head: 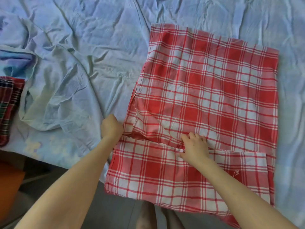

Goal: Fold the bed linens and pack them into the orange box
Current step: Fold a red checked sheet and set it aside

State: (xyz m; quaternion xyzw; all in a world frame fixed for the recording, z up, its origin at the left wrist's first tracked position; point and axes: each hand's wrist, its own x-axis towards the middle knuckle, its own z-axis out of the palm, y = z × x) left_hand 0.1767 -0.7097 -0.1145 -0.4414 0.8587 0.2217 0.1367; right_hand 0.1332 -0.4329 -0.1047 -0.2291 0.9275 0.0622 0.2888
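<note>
The red-and-white checked linen [212,90] lies spread on the bed [102,30], its near end hanging over the edge and a flap turned across it low down. The right hand [195,147] sits on that flap's edge, its fingers [192,137] curled and pinching a small ridge of cloth. The left hand [111,128] is balled at the linen's left hem; it seems to grip that hem, but its fingers are tucked under and I cannot tell. To fold well from here, both hands should take the same edge, pull it taut so the slack near the left slit flattens, then carry it over square to the far edge, matching the check lines. The orange box [9,177] shows only as a corner at lower left, cut off by the frame, so its opening is unseen. A dark tartan cloth [7,109] is likewise cropped at the left, and how many layers the checked linen has is hard to make out.
</note>
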